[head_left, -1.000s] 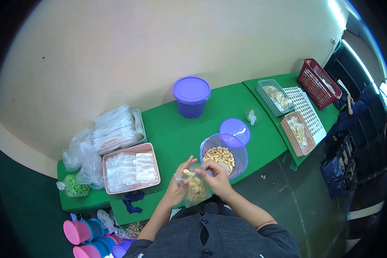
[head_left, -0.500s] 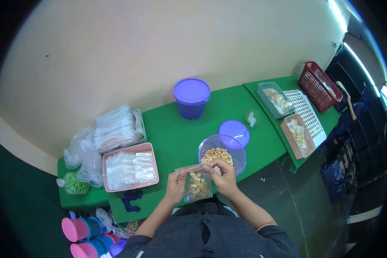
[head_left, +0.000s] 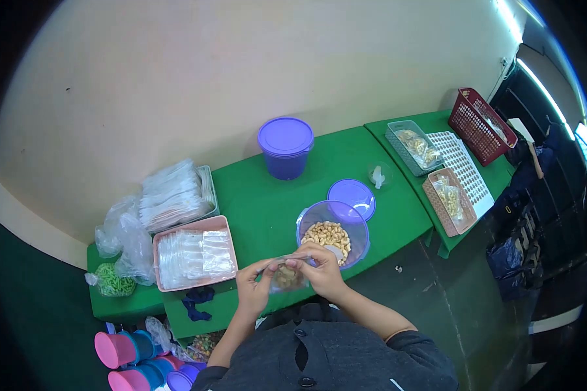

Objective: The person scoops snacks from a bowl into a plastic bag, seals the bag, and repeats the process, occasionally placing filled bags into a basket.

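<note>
Between my two hands is a clear zip bag (head_left: 287, 280) part filled with pale, tube-like snack pieces. My left hand (head_left: 253, 290) pinches its upper edge at the left, and my right hand (head_left: 324, 274) pinches it at the right. Both thumbs lie close together near the middle of that edge. The bag's top is tilted, and the fingers hide part of it. Just beyond my right hand stands a purple see-through tub (head_left: 365, 244), uncovered, with loose snack pieces (head_left: 328, 236) inside. Its purple lid (head_left: 352, 197) rests on the green cloth behind it.
A pink tray (head_left: 228, 228) of clear bags lies left, near stacked packaging (head_left: 169, 199). A lidded purple bucket (head_left: 285, 148) stands at the back. Rightward are a green basket (head_left: 404, 153), a tan basket (head_left: 447, 208), a sticker sheet (head_left: 466, 173) and a maroon basket (head_left: 473, 130).
My hands have come closer together along the bag's upper edge. The bag has tipped, so less of its front shows. The view has shifted slightly.
</note>
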A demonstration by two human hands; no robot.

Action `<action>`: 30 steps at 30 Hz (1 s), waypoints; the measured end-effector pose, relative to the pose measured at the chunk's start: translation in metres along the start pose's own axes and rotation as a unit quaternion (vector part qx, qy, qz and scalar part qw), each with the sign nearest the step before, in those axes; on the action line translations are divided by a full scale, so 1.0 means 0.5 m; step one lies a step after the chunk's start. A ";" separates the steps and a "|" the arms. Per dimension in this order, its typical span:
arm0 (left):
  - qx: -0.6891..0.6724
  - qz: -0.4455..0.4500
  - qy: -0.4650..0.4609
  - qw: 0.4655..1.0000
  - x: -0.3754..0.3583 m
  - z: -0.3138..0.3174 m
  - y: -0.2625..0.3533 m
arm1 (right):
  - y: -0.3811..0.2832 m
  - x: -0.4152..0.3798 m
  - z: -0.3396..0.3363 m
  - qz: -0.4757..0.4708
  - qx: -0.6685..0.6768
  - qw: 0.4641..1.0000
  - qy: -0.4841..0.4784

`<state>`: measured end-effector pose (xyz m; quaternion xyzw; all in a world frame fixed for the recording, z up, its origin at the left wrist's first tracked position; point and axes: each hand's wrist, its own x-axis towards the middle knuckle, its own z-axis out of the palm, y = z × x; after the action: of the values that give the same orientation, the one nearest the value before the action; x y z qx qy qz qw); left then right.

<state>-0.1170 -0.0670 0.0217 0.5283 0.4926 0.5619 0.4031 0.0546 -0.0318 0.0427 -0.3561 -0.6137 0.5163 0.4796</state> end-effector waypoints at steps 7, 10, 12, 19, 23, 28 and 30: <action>-0.013 -0.055 -0.187 0.981 0.016 -0.050 0.001 | 0.012 0.028 -0.072 -0.090 -0.134 0.976 -0.148; 0.010 -0.061 -0.124 0.990 0.033 -0.048 -0.010 | 0.052 0.028 -0.182 -0.007 0.016 1.000 -0.002; 0.115 -0.107 -0.009 0.987 0.045 -0.087 -0.057 | 0.039 0.049 -0.312 0.055 -0.023 0.978 0.200; 0.545 -0.192 0.188 0.794 0.016 -0.270 -0.386 | 0.184 -0.029 -0.914 -0.010 0.049 0.779 0.624; 0.555 -0.285 0.220 0.750 0.024 -0.286 -0.434 | 0.383 -0.125 -1.176 -0.073 -0.148 0.684 0.710; 0.658 -0.411 0.109 0.622 0.074 -0.271 -0.395 | 0.451 -0.136 -1.164 0.320 -0.335 0.557 0.689; 0.647 -0.379 0.163 0.641 0.063 -0.320 -0.473 | 0.435 -0.076 -1.077 0.323 -0.408 0.612 0.596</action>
<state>-0.2951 -0.0118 -0.1966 0.3209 0.9455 -0.0252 0.0489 0.5678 0.1365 -0.1743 -0.9192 -0.1855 0.0083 0.3472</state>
